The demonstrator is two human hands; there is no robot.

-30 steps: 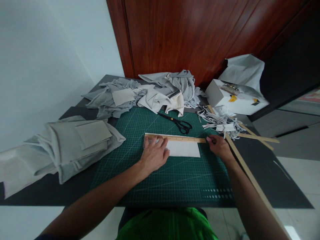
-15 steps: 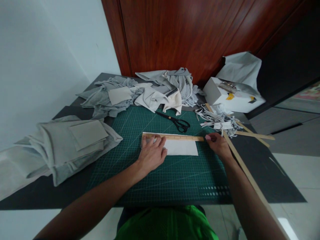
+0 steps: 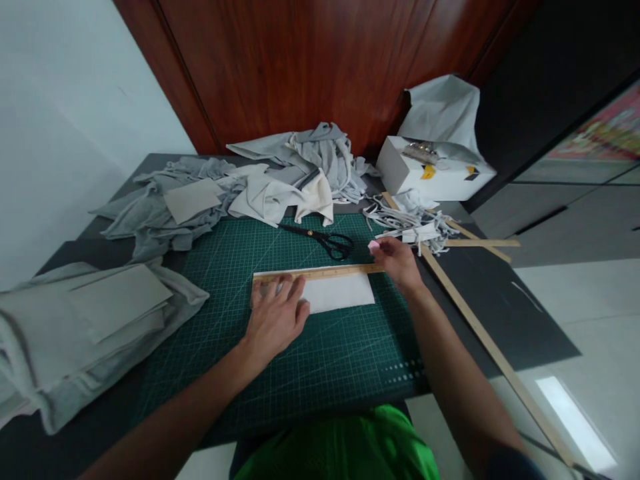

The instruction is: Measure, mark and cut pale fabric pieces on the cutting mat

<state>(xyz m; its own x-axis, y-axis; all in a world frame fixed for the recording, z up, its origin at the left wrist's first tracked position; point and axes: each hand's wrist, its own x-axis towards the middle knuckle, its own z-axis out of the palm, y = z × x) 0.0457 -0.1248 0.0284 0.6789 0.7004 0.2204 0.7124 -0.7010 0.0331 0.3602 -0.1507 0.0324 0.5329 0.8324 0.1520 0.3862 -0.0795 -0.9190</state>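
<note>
A white cloth piece [image 3: 340, 292] lies on the green cutting mat [image 3: 320, 353], with a wooden ruler [image 3: 330, 272] along its far edge. My left hand [image 3: 275, 310] presses down on the ruler's left part and the cloth, fingers spread. Near the ruler's right end, my right hand [image 3: 397, 263] pinches a small pink piece [image 3: 373, 247], held just above the mat. Black scissors [image 3: 335, 245] rest on the mat beyond the ruler.
Grey cloth heaps [image 3: 175, 200] line the back. Folded grey fabric [image 3: 90, 333] covers the left side. At the right are a white box [image 3: 430, 170], a tangle of strips [image 3: 415, 227] and a long wooden strip [image 3: 480, 327].
The camera view has shifted to the right. My right hand has moved left and away from me, to just beyond the ruler's right end. My left hand still presses the ruler.
</note>
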